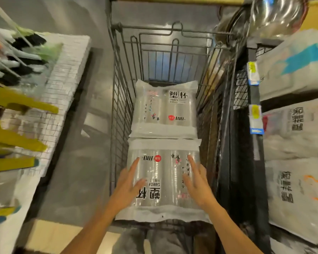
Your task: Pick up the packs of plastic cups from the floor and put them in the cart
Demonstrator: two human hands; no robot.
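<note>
Packs of plastic cups — two of them in view, both down in the wire cart [121, 99]; the far pack [164, 109] lies flat toward the front of the basket, the near pack [163, 180] lies flat just this side of it, their sealed edges touching or slightly overlapping at the seam. The left hand [128, 184] is spread flat with fingers splayed over the near pack's left half; the right hand [196, 182] is spread the same way over its right half; neither is curled around anything, though whether the palms press the film or hover just off it I cannot tell. The risk from here, as I judge it: the near pack's hem sits right at the basket's near edge, so a careless lift of the hands could drag the slick wrap with them and tip it out toward the person; a hard push could crush the thin cups inside; the shelf [253, 107] stands close on the right — an elbow may clip it.
</note>
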